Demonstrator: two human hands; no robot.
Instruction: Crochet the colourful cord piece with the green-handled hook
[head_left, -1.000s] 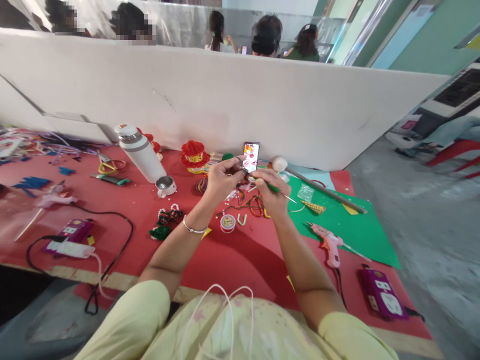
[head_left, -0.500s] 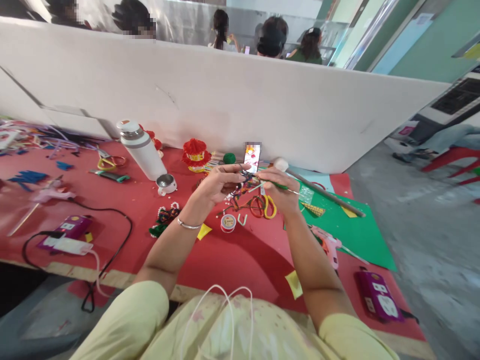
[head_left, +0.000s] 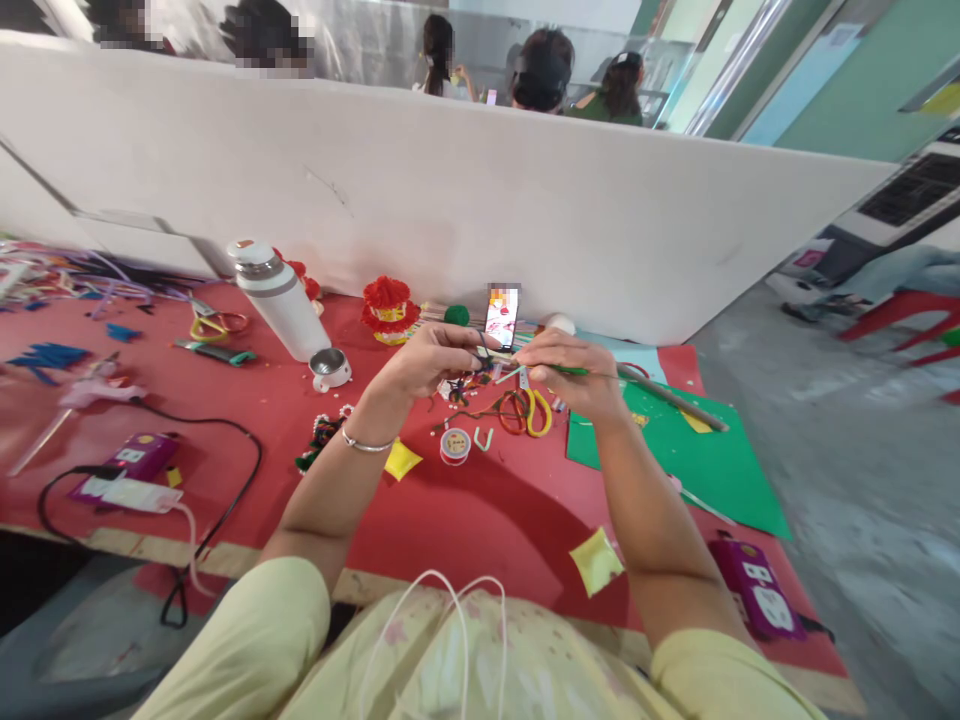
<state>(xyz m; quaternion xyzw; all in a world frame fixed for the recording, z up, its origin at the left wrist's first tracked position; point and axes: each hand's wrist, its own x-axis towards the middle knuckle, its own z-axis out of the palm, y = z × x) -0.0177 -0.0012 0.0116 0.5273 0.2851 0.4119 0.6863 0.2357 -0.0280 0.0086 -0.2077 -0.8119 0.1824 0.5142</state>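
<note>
My left hand (head_left: 424, 358) pinches a dark piece of yarn work (head_left: 486, 362) between thumb and fingers, above the middle of the table. Closed around a slim crochet hook with a green grip (head_left: 570, 371), my right hand (head_left: 581, 368) brings its tip close to the yarn. The fingers partly hide the contact between hook and yarn. Just below the hands lie scissors (head_left: 538, 412) with yellow and red handles, a small spool (head_left: 454, 446) and a white U-shaped piece (head_left: 483, 439). A lit phone (head_left: 501, 318) stands behind them.
At left stand a white thermos (head_left: 277, 305) and its cup lid (head_left: 330, 369). A glue gun (head_left: 101, 385) and purple power box (head_left: 139, 460) lie further left. A green sheet (head_left: 720, 480) and second purple box (head_left: 761, 590) are at right. A white partition (head_left: 450, 200) rises behind.
The hands have drawn slightly apart, the right moving rightward. The colourful yarn work that hung between them shows less now. My right forearm has swung outward over the pink glue gun.
</note>
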